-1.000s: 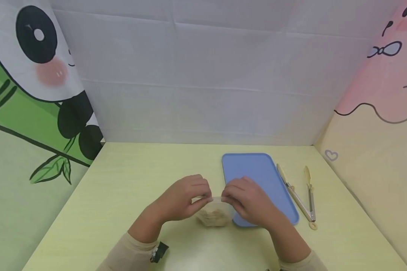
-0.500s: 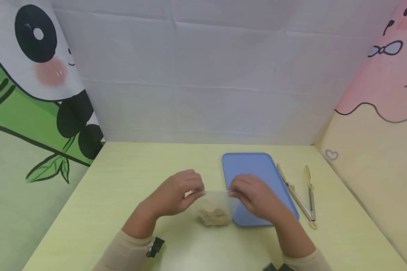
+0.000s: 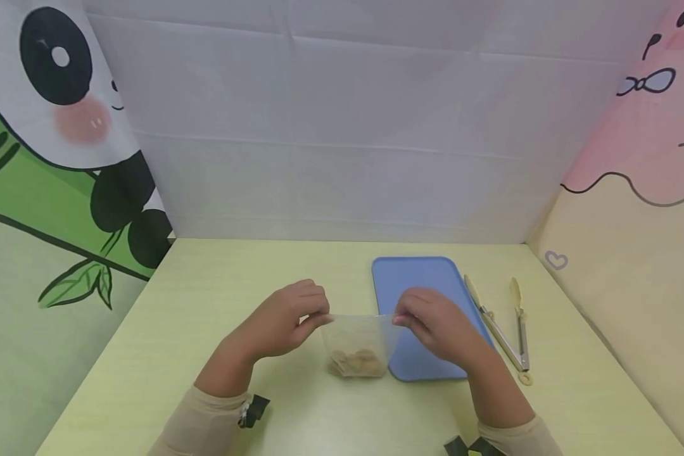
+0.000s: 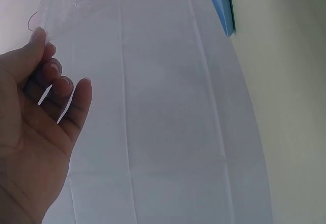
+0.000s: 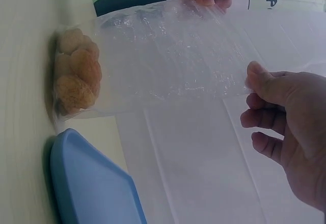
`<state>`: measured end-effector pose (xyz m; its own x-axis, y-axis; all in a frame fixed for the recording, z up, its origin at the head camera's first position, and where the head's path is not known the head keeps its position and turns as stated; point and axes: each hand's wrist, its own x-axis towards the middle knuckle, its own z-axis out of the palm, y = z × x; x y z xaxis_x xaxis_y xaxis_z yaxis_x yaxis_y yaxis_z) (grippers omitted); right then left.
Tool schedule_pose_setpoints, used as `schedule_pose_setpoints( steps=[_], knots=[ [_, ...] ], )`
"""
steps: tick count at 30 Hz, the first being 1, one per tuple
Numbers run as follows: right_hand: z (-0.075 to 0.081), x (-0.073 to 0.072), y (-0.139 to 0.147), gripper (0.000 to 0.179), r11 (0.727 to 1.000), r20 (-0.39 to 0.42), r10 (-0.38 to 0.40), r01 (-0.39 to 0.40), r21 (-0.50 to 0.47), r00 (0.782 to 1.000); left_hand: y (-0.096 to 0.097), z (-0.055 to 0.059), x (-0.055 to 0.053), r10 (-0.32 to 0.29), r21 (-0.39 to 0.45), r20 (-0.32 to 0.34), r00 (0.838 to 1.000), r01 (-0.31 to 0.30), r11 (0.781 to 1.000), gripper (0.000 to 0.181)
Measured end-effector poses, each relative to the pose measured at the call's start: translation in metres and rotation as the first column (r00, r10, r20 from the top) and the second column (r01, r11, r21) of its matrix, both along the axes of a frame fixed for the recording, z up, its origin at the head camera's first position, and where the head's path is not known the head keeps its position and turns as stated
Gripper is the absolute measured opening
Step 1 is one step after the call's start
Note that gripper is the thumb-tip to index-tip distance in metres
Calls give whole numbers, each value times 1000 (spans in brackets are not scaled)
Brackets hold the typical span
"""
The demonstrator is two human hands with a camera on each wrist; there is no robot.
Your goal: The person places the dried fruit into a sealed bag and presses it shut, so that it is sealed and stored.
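A clear plastic bag (image 3: 353, 332) stands stretched between my two hands, its bottom at the tabletop. Several rounded brown lumps (image 5: 79, 74) lie in the bottom of it; their kind is not plain. My left hand (image 3: 291, 320) pinches the left top corner between thumb and forefinger. At the right top corner, my right hand (image 3: 441, 326) does the same, its other fingers loosely bent in the right wrist view. Only part of the bag's upper end shows in the left wrist view, above the left hand (image 4: 38, 112).
A blue tray (image 3: 413, 278) lies behind and right of the bag, partly covered by my right hand. Spread metal tongs (image 3: 523, 345) with yellowish tips lie to its right. The pale yellow table (image 3: 234, 272) meets a white sheet at the back and printed cloths at both sides.
My hands have drawn apart, left hand leftward and right hand rightward, and both are a little higher. The bag's top is now pulled wide and straight, and more of it shows.
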<state>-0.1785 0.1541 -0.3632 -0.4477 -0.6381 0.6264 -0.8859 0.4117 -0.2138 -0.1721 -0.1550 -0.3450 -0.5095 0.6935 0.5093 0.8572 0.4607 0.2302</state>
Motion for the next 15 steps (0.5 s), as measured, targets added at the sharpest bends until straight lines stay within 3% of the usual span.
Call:
schedule_pose_setpoints(
  steps=[6,10,12,15],
  knots=[
    [1,1,2,15,1000,-20,-6,5,-10,1000,0,2,1,-2,-11,19,1000,2,1000,28],
    [3,3,4,18,1000,1,-3,3,-14,1000,-2,3,3,-32,15,125,992,30,999,33],
    [5,6,5,17,1000,30,8,-7,-19,1000,-3,4,4,-67,62,207,976,55,997,36],
    [8,10,6,16,999,106,32,-29,-34,994,-6,4,4,-156,147,318,935,114,983,40]
  ],
)
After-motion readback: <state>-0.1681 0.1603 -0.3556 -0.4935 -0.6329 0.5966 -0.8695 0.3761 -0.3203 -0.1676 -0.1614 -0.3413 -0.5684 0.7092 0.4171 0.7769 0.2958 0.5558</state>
